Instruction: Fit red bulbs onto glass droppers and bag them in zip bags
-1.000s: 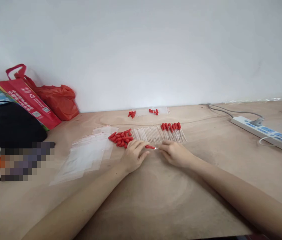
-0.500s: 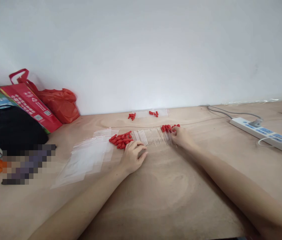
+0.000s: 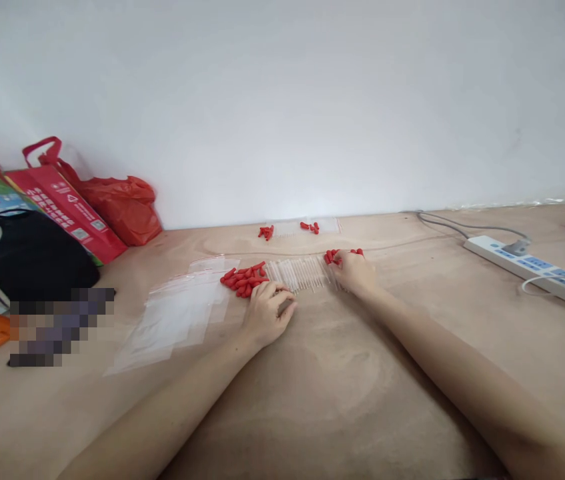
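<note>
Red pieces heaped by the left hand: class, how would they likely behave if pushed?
The red pieces would probably roll, being rounded and elongated. Pushing one would likely shift others, since they lie heaped together.

Bench (image 3: 337, 400): light brown, wood-grained surface. Left side carries a black drawstring bag (image 3: 37, 263) and a red plastic bag (image 3: 129, 210). Clear bags (image 3: 177, 317) lie overlapped left of centre; just beside them, a pile of red pieces (image 3: 243, 279), then a row of pale sticks (image 3: 307, 272), then red-ended sticks (image 3: 331, 256). Right side: white power strip (image 3: 512, 259).
</note>
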